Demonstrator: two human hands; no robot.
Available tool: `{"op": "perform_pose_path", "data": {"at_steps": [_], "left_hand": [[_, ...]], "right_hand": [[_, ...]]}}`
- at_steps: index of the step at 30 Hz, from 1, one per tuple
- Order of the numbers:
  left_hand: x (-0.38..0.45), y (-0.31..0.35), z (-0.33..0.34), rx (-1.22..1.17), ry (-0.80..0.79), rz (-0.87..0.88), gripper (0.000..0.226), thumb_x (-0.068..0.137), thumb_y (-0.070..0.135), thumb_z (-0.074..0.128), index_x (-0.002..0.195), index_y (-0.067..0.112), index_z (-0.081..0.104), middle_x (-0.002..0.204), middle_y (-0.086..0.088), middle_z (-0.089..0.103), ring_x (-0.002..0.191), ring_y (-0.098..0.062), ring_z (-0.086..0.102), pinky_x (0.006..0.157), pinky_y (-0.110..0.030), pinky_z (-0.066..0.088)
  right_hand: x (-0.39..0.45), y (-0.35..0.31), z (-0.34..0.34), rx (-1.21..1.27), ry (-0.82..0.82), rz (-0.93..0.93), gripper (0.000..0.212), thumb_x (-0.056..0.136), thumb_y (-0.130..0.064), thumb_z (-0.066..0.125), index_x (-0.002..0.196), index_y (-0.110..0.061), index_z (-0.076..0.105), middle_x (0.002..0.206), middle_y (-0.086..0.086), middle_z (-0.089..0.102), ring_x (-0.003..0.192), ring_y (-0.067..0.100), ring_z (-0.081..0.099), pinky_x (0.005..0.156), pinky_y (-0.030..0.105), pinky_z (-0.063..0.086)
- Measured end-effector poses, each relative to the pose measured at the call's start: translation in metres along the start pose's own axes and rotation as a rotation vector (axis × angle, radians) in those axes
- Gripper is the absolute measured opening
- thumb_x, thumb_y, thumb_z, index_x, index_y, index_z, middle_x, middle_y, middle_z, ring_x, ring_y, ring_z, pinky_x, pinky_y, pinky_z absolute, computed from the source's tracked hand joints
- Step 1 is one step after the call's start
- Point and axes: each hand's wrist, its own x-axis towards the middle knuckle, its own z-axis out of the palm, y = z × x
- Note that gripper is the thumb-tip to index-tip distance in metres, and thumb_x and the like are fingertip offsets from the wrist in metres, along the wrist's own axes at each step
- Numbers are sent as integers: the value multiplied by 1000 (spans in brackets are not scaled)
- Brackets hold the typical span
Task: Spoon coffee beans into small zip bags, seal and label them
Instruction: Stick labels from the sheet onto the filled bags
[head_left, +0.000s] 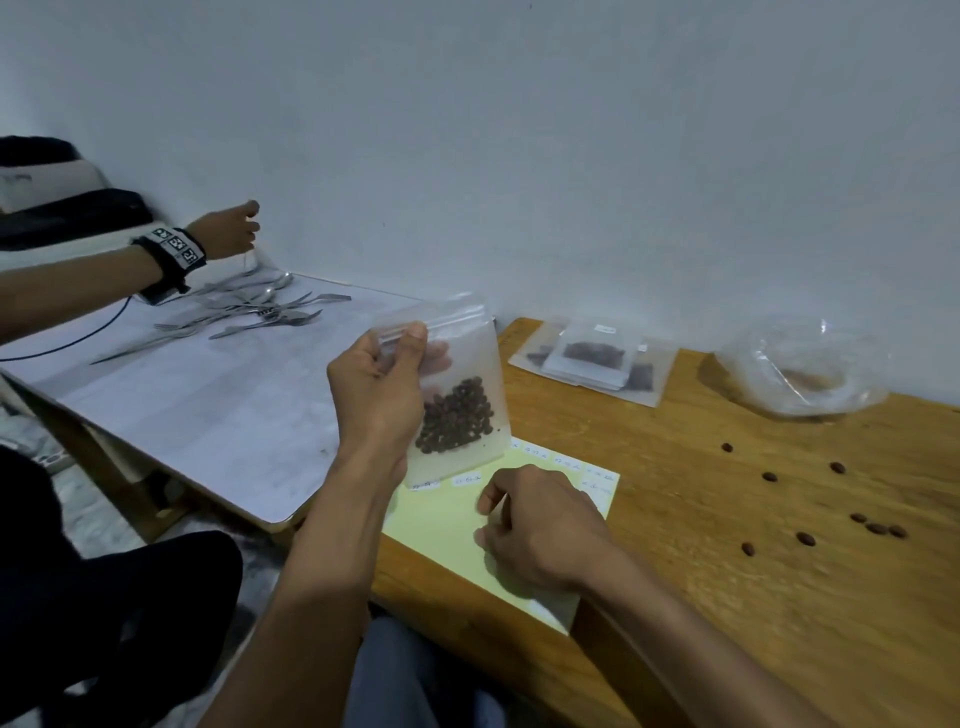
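— Frosted plastic, that zip bag (457, 384); the left hand (376, 395) is pinching it upright by the zip strip, thumb and fingers closed on the top corner, just above the far edge of the yellow label sheet (441, 525).

— And the right hand (540, 525)?

— It is resting on the sheet itself, fingers curled and drawn together at the tips, as if picking at a sticker. Whether anything is actually between them, I cannot tell.

— So which step is this?

— I would judge the bag filled and the labelling under way. The coffee beans (457, 418) are sitting in the bag's lower half, and the zip looks pressed closed, though the blur is leaving that uncertain.

— What does the next move call for?

— Lifting one small white label (467, 480) off the sheet's far edge without creasing it, then pressing it flat on the bag's face while the left hand is keeping the plastic taut.

— Anything else around the sheet?

— Beyond it, against the wall, finished bags (592, 358) are lying stacked. To its right, loose beans (831, 509) are scattered on the wooden table (727, 597), with a crumpled clear bag (800, 371) farther back. Left of the sheet, on a white table (208, 405), cutlery (249, 312) is lying in a heap, and another person's hand (228, 231) is reaching over it.
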Motion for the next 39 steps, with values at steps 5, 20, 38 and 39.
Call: {"op": "perform_pose_path", "data": {"at_steps": [5, 20, 38, 39], "left_hand": [[0, -1, 0, 3, -10, -17, 7, 98, 22, 65, 98, 16, 67, 84, -2, 79, 82, -14, 77, 64, -32, 60], [-4, -11, 5, 39, -63, -62, 9, 98, 23, 65, 95, 14, 66, 83, 0, 80, 85, -15, 77, 60, -31, 60], [-36, -10, 55, 13, -350, -126, 15, 97, 23, 67, 103, 14, 77, 98, -7, 80, 97, -28, 76, 95, -52, 56], [-37, -10, 55, 12, -364, -122, 16, 97, 23, 66, 105, 13, 77, 98, -8, 80, 97, -28, 76, 93, -49, 58]], "right_hand": [[0, 1, 2, 10, -8, -32, 5, 90, -21, 67, 90, -26, 67, 94, -10, 69, 92, 13, 62, 88, 44, 54], [-1, 12, -15, 542, 126, -36, 14, 99, -16, 58, 89, -20, 65, 86, -2, 69, 80, 9, 66, 72, 31, 58], [8, 21, -77, 482, 711, -151, 29, 83, -18, 82, 107, -24, 68, 75, -10, 70, 72, -4, 66, 62, 8, 52], [8, 21, -77, 486, 724, -140, 29, 82, -18, 82, 106, -24, 68, 75, -10, 70, 72, -4, 65, 61, 8, 52]]}}
